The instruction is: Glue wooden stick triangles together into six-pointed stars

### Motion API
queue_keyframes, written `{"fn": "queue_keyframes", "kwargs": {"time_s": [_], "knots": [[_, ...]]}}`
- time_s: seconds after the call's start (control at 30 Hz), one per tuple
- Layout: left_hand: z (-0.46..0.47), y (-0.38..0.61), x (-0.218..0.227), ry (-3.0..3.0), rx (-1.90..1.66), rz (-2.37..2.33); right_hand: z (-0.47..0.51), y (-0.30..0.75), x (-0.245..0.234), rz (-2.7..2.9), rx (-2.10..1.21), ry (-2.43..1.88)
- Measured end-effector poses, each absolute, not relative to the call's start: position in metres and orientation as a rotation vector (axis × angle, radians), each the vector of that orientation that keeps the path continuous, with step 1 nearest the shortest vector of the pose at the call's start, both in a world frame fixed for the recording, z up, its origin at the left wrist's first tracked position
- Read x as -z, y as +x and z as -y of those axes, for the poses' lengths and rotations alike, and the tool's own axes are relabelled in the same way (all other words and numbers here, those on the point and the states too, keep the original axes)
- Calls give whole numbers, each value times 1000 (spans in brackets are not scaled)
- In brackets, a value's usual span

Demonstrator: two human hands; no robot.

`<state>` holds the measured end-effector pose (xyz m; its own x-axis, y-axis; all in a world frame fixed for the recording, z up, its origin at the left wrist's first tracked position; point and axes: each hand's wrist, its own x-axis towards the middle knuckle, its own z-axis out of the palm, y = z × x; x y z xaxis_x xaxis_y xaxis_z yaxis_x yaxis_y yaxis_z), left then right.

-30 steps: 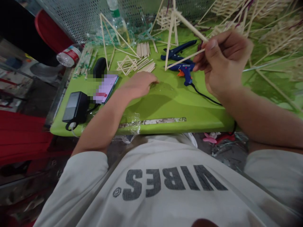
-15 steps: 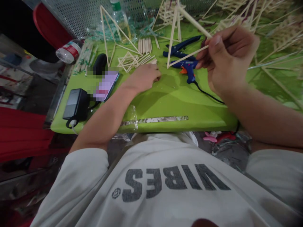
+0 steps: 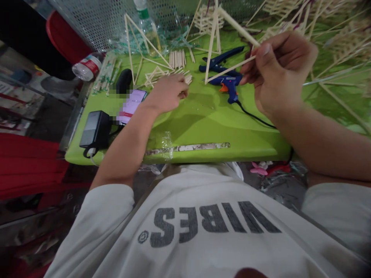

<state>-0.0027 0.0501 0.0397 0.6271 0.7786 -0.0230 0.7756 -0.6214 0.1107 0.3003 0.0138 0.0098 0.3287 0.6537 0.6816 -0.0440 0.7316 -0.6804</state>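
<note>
While the right hand (RH) (image 3: pixel 282 73) pinches a triangular frame of pale wooden sticks (image 3: pixel 239 27) where two of its sticks converge, thumb pressed to fingers, the left hand (LH) (image 3: pixel 168 92) is down at a loose pile of thin pale wooden sticks (image 3: pixel 189 78) on the bright green tabletop (image 3: pixel 249 143). LH is half curled, palm down, fingertips tucked under; can't tell if it's got a stick or is just resting on them. Key relation: pile sits at LH's far side, partly hidden by it, ends poking out past the knuckles; long axis slants R and slightly fwd. LH is def the nearer one, RH well apart to the R, held up off the table. Neat bundle of short pale sticks (image 3: pixel 177 59) lies just beyond the pile, axis pointing fwd. Btwn hands: blue glue gun w/ orange trigger (image 3: pixel 230 83), nozzle pointing L, black cable (image 3: pixel 252 119) trailing R. Frame's low corner shows right by the nozzle; contact unclear from this angle. Dark blue two-handled tool (image 3: pixel 227 56) just past the gun.
</note>
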Motion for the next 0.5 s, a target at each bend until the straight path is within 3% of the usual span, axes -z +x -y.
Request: {"fn": "queue_keyframes", "kwargs": {"time_s": [0.5], "knots": [[-31,-4,-45,2588,187,-1361,13,303,-23,1248,-534,-763]]}}
